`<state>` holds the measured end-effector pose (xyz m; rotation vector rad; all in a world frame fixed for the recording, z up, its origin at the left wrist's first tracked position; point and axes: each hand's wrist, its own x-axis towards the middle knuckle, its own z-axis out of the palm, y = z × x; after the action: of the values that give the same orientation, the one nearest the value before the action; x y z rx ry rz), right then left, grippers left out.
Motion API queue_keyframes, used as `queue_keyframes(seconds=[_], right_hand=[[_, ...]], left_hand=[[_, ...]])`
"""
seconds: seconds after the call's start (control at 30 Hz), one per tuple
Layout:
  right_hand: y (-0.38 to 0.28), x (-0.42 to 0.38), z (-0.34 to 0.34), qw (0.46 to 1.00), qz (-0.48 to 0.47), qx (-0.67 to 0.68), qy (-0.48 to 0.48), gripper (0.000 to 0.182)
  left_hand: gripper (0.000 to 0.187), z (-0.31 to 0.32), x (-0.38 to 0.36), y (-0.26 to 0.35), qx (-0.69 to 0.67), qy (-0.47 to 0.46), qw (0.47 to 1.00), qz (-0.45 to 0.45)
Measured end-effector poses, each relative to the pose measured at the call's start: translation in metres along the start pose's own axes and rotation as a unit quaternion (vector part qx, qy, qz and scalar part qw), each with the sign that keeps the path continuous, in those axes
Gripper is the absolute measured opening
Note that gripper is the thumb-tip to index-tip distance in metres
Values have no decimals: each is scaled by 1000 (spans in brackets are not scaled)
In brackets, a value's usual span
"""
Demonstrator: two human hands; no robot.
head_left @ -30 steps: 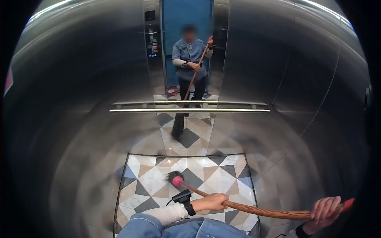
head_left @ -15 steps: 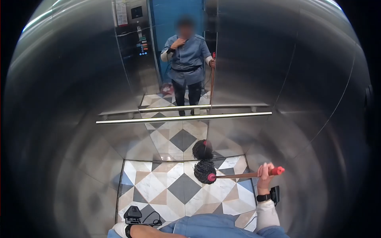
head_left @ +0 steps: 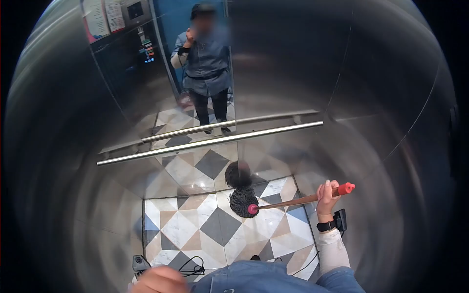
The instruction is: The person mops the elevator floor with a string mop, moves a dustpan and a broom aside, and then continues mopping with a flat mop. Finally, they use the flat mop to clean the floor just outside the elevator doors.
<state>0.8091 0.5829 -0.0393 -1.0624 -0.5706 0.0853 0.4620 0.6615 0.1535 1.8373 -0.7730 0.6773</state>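
My right hand is wrapped round the brown handle of a mop, just below its red end cap. The mop's black string head, with a pink socket, rests on the tiled floor close to the back wall. At the bottom edge, my left hand shows blurred and partly cut off, near my body. Its fingers are too smeared to read, and I see nothing in it. In the mirror, that hand is raised by the face.
A metal handrail crosses the mirrored back wall of this lift. Steel walls close in on both sides. The floor has a geometric pattern. Black cables hang near my left arm, beside a small black device.
My view has tilted and shifted, so the handrail now slants. My left hand has come into view at the bottom. The right hand keeps its hold and the mop head stays near the wall.
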Motion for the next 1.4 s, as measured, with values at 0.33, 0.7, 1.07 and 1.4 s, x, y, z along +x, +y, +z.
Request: queue_keyframes(seconds=[0.33,0.7,1.07,1.4], right_hand=[[9,38,-38,999,-23,3,35,24],[10,40,-68,997,-39,12,65,26],[11,37,-101,998,-13,21,61,27],[-34,-16,-89,1000,8,-9,15,23]], left_hand=[[21,2,24,-51,-186,-138,955,-183],[17,19,42,-76,-10,-187,952,-242],[29,3,53,-76,-226,-125,952,-164],[58,100,-84,-296,99,-21,885,-455]])
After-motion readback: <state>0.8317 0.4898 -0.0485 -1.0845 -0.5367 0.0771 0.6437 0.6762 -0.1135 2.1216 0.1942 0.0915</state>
